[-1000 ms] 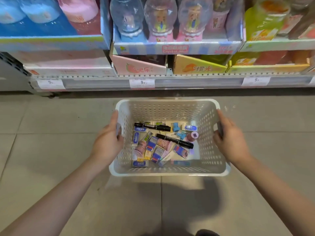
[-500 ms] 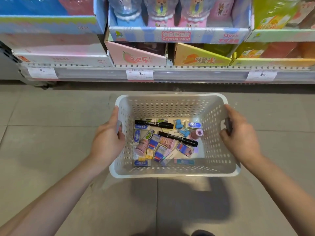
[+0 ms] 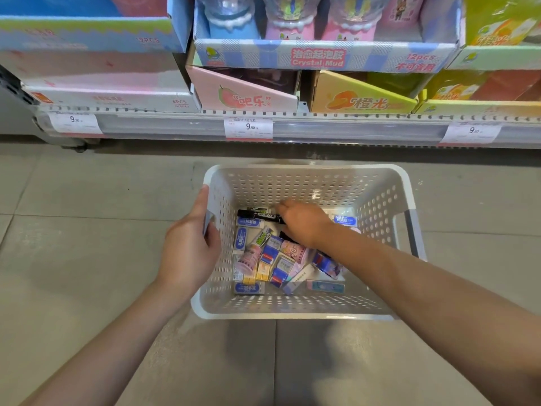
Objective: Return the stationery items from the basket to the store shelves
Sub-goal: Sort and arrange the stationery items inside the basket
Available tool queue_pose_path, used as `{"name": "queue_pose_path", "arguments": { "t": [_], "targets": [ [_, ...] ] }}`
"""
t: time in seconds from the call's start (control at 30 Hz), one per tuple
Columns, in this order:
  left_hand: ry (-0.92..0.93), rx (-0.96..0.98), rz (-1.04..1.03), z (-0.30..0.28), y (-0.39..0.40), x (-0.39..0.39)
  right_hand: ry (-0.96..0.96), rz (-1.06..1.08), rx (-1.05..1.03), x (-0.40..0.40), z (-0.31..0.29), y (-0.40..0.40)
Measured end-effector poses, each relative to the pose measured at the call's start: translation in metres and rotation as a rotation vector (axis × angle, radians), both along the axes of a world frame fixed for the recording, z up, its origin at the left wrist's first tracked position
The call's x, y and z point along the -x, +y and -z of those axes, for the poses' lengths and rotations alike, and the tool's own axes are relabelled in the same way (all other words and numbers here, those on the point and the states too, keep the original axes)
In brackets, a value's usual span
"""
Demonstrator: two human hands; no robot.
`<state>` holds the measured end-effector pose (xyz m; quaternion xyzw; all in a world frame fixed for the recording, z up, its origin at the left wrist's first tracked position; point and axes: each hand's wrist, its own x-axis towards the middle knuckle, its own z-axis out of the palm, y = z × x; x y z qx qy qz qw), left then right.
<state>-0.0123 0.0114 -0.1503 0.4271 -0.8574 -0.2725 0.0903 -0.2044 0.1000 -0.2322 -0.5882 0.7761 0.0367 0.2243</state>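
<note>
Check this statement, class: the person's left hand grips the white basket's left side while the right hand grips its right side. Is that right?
Not quite. The left hand does grip the left side of the white basket, but the right hand is not on the right side: it reaches down inside the basket, at the black marker among the stationery. The head view shows this.
</note>
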Motion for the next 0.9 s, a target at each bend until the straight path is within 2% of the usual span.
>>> {"name": "queue_pose_path", "arguments": {
  "t": [0.17, 0.33, 0.5, 0.6, 0.8, 0.9],
  "targets": [
    [0.01, -0.008, 0.024, -0.001, -0.001, 0.0, 0.154, -0.026, -0.037, -0.014, 0.014, -0.005],
    [0.026, -0.022, 0.023, -0.002, -0.001, -0.001, 0.051, 0.039, -0.042, -0.026, 0.02, -0.003],
    [0.032, -0.016, 0.013, -0.002, 0.0, 0.0, 0.047, -0.177, -0.078, -0.026, 0.019, 0.012],
    [0.033, -0.01, 0.017, -0.001, 0.0, 0.0, -0.024, -0.226, -0.101, -0.027, 0.018, 0.021],
    [0.036, -0.017, 0.019, -0.001, 0.0, 0.0, -0.06, -0.011, 0.097, -0.03, 0.011, 0.001],
    [0.032, -0.016, 0.025, -0.002, 0.0, 0.0, -0.14, 0.064, 0.065, -0.03, 0.022, -0.012]
  ]
}}
